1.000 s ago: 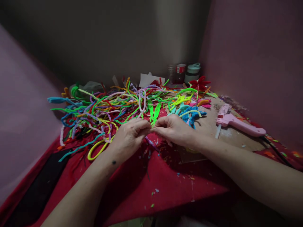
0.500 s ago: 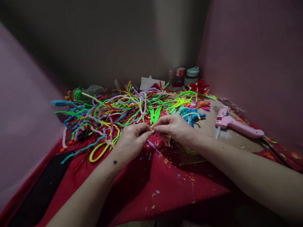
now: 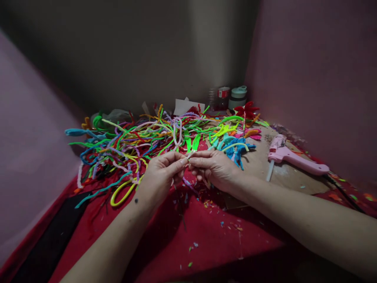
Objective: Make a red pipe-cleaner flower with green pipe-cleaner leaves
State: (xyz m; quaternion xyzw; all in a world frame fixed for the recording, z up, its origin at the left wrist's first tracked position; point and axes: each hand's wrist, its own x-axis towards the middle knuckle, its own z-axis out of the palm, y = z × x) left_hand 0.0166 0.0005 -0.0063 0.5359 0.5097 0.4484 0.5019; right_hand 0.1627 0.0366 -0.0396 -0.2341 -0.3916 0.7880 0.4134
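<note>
My left hand [image 3: 160,173] and my right hand [image 3: 215,167] meet at their fingertips over the red cloth [image 3: 206,236]. Both pinch the stem of a small bright green pipe-cleaner piece [image 3: 192,143], whose two narrow leaf-like loops stand up above the fingers. Behind the hands spreads a big tangle of pipe cleaners [image 3: 132,141] in green, blue, lilac, yellow and orange. A yellow loop [image 3: 122,192] lies just left of my left wrist.
A pink glue gun [image 3: 294,159] lies on a brown board [image 3: 265,165] at the right, its cord trailing right. A red pipe-cleaner flower [image 3: 246,110], a blue twisted bunch [image 3: 237,146], jars [image 3: 232,96] and white paper [image 3: 188,106] sit near the back. Walls close in on three sides.
Both hands have stayed pinched together on the green piece, shifting slightly and turning it. The camera tilted a little, so everything sits lower in view.
</note>
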